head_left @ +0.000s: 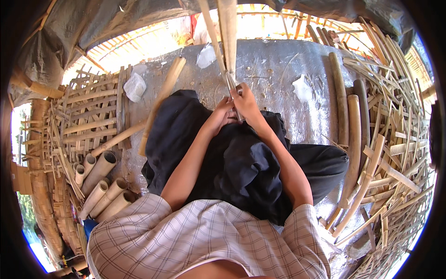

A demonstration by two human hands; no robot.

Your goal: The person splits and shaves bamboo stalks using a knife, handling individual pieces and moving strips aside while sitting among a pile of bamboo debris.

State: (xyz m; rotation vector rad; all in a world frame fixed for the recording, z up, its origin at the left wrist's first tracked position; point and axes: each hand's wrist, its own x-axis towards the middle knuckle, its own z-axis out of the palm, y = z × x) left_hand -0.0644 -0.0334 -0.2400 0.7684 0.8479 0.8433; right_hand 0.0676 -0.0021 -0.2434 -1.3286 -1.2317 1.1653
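Both of my hands meet above my lap, in front of my crossed legs. Long split bamboo strips [227, 42] run from the far edge down to them and narrow to thin greyish ends between my fingers. My right hand [246, 103] is closed round these ends, with its thumb and forefinger uppermost. Just below and to its left, my left hand [223, 115] has its fingers curled in at the lower end of the strips. Fingers partly hide the lower ends, so I cannot tell whether a small blade is among them.
A grey sheet [274, 65] covers the ground. A split bamboo length [162, 102] leans by my left knee, with bamboo tubes [100, 173] and a slatted lattice [90, 109] farther left. Bamboo poles [342, 100] and piled strips [395, 135] line the right. Crumpled plastic [134, 87] lies about.
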